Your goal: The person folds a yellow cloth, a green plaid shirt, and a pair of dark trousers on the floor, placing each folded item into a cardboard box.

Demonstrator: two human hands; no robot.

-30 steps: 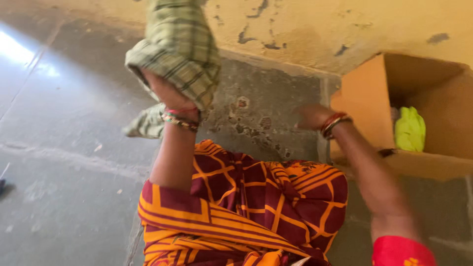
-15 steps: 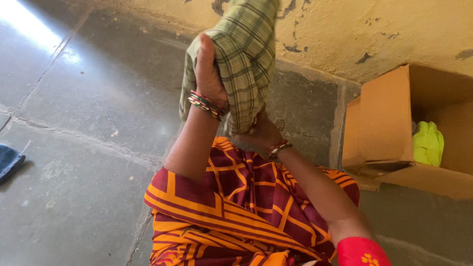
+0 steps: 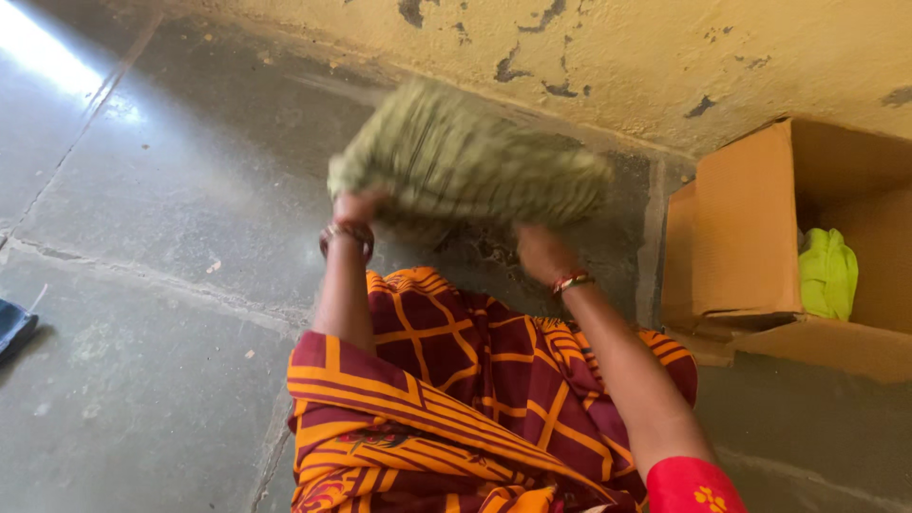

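Both hands hold a green-and-cream checked cotton cloth (image 3: 465,157), bunched into a wide roll and blurred with motion, up in front of the person, above the lap. The left hand (image 3: 356,204) grips the cloth's left end from below, fingers closed into the fabric; the right hand (image 3: 537,252) grips under its right end in the same way, so the cloth spans the gap between the two hands. Gripping at both ends looks like a way to keep the loose fabric gathered and off the floor. Each wrist carries bangles.

Just below the cloth lies the maroon and orange patterned fabric (image 3: 456,380) draped over the person's knees. To the right of the cloth, near it but apart, stands an open brown cardboard box (image 3: 746,228) tipped on its side against the wall, its opening facing right; a bright yellow-green bundle of soft material (image 3: 826,275) sits inside. Behind the cloth rises a yellow plaster wall with flaking patches (image 3: 665,57). Under it spreads a grey stone floor (image 3: 161,237). Far to the cloth's left, at the frame edge, lies a dark blue piece of fabric (image 3: 14,323).
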